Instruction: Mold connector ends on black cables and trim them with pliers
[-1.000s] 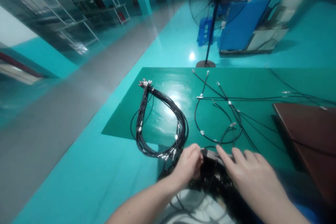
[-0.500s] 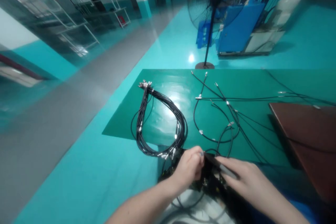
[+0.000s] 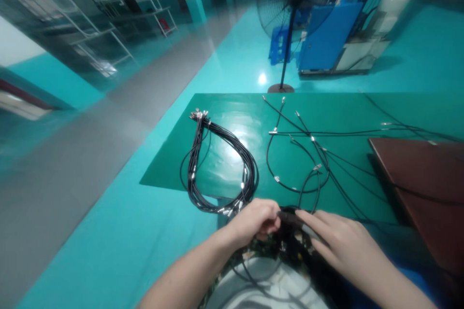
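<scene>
My left hand (image 3: 255,222) is closed in a pinch over the table's near edge; whatever lies between its fingers is too small and hidden to name. From the other side my right hand (image 3: 344,239) grips a slim dark tool with a grey handle (image 3: 293,220), its tip touching or nearly touching my left fingertips. Black cables (image 3: 250,275) loop beneath both hands over a pale surface. Just beyond my left hand lies a coiled bundle of black cables with metal ends (image 3: 253,164). Loose cables with silver fittings (image 3: 267,159) spread across the green table (image 3: 224,142).
A brown board (image 3: 416,174) rests on the table at the right. Past the far edge stand a floor fan (image 3: 286,58) and a blue machine (image 3: 328,38). A grey walkway (image 3: 119,125) crosses the floor at left.
My right fingers have straightened a little along the tool, which lies flatter toward my left hand. My left hand has shifted slightly up and left. The whole view has moved slightly.
</scene>
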Tool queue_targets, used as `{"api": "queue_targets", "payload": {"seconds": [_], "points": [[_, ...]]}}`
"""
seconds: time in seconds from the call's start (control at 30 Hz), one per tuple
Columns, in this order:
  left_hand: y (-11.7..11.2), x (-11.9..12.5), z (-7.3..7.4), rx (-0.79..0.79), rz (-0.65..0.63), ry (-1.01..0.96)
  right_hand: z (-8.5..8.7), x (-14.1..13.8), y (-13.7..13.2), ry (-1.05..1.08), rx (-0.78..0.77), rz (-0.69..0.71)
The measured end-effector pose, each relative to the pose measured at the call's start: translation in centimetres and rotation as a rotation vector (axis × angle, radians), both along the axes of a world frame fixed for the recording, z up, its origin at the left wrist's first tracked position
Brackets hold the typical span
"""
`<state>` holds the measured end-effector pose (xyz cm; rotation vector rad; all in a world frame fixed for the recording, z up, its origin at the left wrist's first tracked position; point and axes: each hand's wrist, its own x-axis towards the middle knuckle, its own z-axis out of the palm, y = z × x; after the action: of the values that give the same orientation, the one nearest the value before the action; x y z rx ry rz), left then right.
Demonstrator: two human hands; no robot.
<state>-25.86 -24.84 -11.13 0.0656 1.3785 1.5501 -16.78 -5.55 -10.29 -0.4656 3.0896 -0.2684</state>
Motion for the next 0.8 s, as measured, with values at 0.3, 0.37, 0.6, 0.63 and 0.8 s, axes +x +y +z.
{"api": "queue_targets", "payload": {"seconds": [0.3,0.37,0.6,0.63,0.8], "points": [[0.7,1.8,-1.4,0.169,0.191,-0.146,1.3,-0.4,-0.7,-0.263,-0.247,0.001],[1.2,2.3,-1.8,0.154,0.213,-0.187,0.9,0.3,-0.8,-0.191,-0.114,-0.078],[3.5,4.6,-2.5,0.197,0.324,-0.099,1.6,2.8,-1.3,0.084,0.401,-0.310],[3.8,4.8,-2.6,0.212,0.315,-0.069,1.9,3.1,-1.3,0.085,0.417,-0.332],[4.7,5.3,-2.9,0.228,0.232,0.019,2.4,4.5,-1.2,0.066,0.406,-0.419]]}}
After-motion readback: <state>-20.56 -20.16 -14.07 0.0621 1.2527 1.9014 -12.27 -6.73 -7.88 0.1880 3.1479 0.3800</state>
